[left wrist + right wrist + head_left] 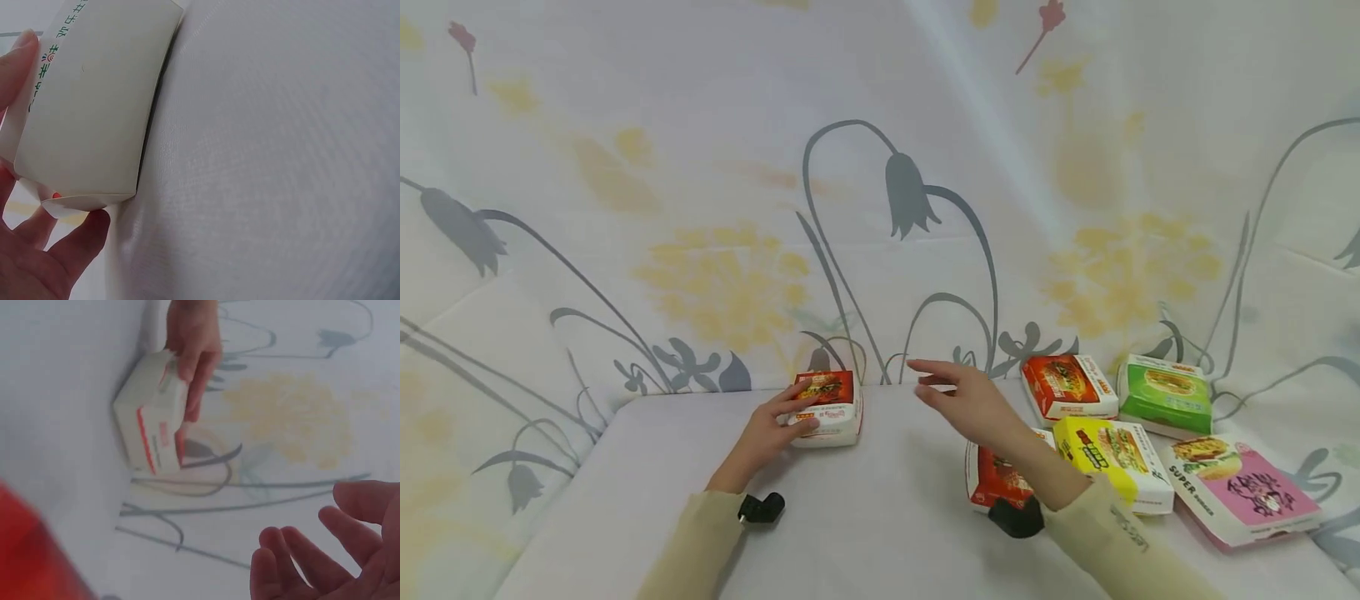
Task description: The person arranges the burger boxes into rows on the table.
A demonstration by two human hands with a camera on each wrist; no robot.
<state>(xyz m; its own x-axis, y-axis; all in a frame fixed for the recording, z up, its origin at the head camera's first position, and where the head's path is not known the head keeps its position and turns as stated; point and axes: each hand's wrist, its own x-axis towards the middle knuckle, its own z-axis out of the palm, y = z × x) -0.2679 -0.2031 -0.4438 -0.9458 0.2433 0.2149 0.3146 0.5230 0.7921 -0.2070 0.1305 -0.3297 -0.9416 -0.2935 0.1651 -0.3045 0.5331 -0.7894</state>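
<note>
Left hand [767, 425] pinches the red-and-white burger box [838, 414], thumb and fingers about its left end; box sits at the back of the desk [880, 517], left of centre. Right hand [966, 402]: grip spread, fingers loosely bent, above the desk. On the right: red burger box [1070, 390], green burger box [1165, 390], yellow burger box [1112, 462], pink SUPER BURGER box [1247, 492]; another red box [988, 475], partly hidden by the right forearm [1056, 471].
</note>
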